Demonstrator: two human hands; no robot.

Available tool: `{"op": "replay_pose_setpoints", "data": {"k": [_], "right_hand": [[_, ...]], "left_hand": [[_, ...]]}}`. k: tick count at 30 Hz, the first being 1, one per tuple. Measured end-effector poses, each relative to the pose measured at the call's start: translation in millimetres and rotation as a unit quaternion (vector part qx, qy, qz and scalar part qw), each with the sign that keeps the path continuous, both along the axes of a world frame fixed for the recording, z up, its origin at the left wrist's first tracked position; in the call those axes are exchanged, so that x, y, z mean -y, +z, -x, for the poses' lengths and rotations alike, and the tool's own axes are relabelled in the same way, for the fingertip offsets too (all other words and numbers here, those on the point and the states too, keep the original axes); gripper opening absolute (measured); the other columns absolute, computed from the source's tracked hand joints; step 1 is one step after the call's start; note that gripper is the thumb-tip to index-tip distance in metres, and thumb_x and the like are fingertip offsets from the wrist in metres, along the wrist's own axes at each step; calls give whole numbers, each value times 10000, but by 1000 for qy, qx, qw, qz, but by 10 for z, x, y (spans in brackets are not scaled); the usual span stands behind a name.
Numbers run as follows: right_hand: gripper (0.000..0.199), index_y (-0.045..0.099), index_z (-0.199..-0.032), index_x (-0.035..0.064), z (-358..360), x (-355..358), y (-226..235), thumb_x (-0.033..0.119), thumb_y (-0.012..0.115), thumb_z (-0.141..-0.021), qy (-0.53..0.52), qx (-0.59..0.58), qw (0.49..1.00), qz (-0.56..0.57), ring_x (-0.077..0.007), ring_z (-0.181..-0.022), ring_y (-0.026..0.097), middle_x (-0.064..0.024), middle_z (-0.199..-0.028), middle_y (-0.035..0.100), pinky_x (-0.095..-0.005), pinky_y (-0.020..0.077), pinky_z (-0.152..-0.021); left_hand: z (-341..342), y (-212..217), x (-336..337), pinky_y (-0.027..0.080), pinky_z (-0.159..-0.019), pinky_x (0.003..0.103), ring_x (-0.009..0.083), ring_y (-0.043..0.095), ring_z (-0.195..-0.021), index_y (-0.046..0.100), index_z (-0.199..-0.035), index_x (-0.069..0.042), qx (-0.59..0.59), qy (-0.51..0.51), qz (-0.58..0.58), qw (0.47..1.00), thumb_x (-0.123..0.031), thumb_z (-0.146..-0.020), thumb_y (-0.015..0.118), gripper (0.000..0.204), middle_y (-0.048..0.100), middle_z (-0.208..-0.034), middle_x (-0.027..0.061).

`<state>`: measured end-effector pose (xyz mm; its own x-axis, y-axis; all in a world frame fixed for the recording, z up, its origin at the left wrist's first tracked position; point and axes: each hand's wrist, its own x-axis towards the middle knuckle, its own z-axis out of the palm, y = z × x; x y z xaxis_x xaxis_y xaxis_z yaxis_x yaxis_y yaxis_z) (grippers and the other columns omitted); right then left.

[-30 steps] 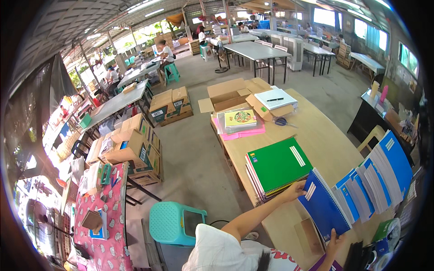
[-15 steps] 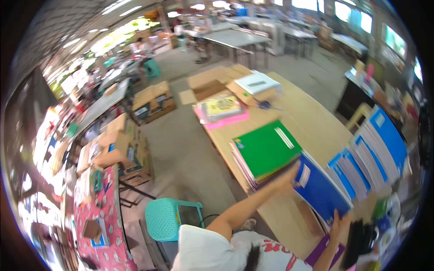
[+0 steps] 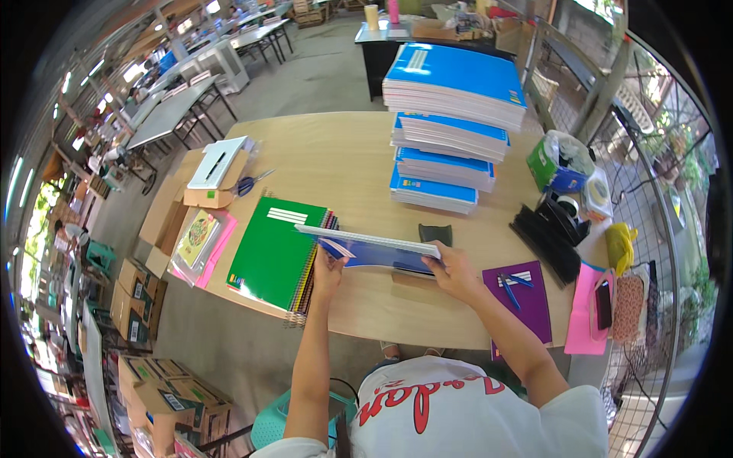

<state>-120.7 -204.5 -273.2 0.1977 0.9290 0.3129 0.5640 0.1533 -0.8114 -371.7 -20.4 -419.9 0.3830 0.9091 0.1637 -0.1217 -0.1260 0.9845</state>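
Between both hands I hold a dark blue notebook (image 3: 385, 254) above the table, tilted so that its pale edge faces up. My left hand (image 3: 328, 273) is closed on its left end, next to a stack of spiral notebooks with a green cover (image 3: 276, 248) on top. My right hand (image 3: 456, 271) grips the right end, its thumb on the upper edge. Beyond, a tall pile of bright blue notebooks (image 3: 462, 72) rises in offset bundles. A small dark block (image 3: 435, 234) lies behind the held notebook, and a purple notebook (image 3: 527, 305) with pens on it lies right of my right hand.
Scissors (image 3: 252, 182), an open carton (image 3: 172, 221) and a white flat box (image 3: 219, 162) are at the table's left. On the right sit a black case (image 3: 544, 243), tape rolls, a green-and-blue bag (image 3: 560, 160) and a pink folder (image 3: 584, 313). A teal stool (image 3: 275, 420) stands below.
My view has swung to the right. The blue notebook has turned from showing its cover to nearly edge-on, still held in both hands.
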Motion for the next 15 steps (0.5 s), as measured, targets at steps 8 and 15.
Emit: {"op": "replay_pose_setpoints", "data": {"k": [8, 15], "right_hand": [[149, 554, -1015, 11, -217, 152, -255, 94, 630, -917, 3, -21, 999, 24, -463, -701, 556, -250, -764, 585, -450, 430, -595], [452, 520, -1295, 3, -709, 940, -1298, 18, 686, -875, -94, -256, 961, 44, -165, -1118, 598, -101, -1160, 661, -314, 441, -996]], "left_hand": [[-117, -212, 189, 466, -949, 279, 188, 576, -1123, 367, -1406, -10, -12, -30, -9, 999, 185, -820, 626, 670, 564, -1245, 95], [-549, -549, 579, 321, -1126, 367, 262, 443, -1350, 367, -1439, -45, -300, -26, -297, 906, 55, -735, 705, 787, 503, -1388, 138]]}}
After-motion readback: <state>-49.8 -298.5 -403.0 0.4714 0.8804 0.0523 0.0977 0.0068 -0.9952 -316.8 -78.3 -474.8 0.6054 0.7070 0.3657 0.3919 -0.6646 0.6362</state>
